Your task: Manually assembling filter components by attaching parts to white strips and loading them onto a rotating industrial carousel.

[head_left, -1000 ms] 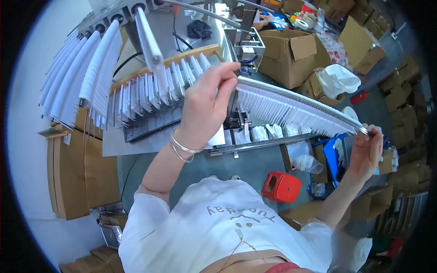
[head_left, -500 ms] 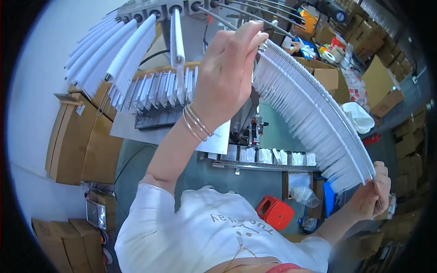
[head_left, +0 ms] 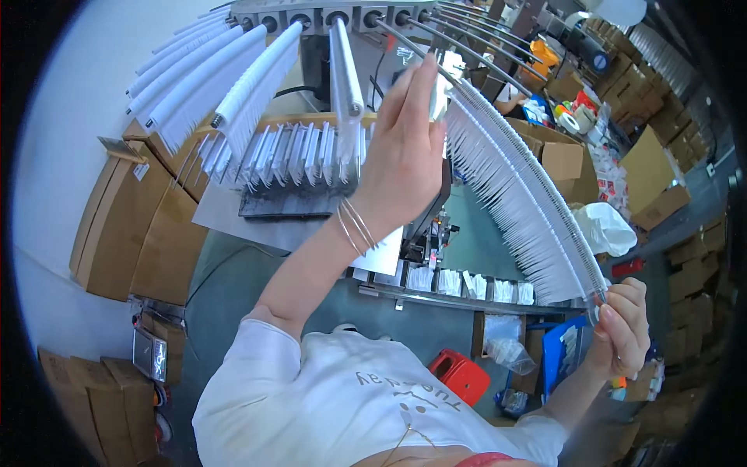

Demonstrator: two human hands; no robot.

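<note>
One fringed rod (head_left: 517, 183) has swung inward, right hand (head_left: 624, 321) closed on its end, left hand (head_left: 406, 152) with grip unclear.

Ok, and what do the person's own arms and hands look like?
The left hand and right hand are both bare, without gloves. Thin silvery bangles circle the left wrist; none show on the right. The left sleeve and right sleeve are short and white.
</note>
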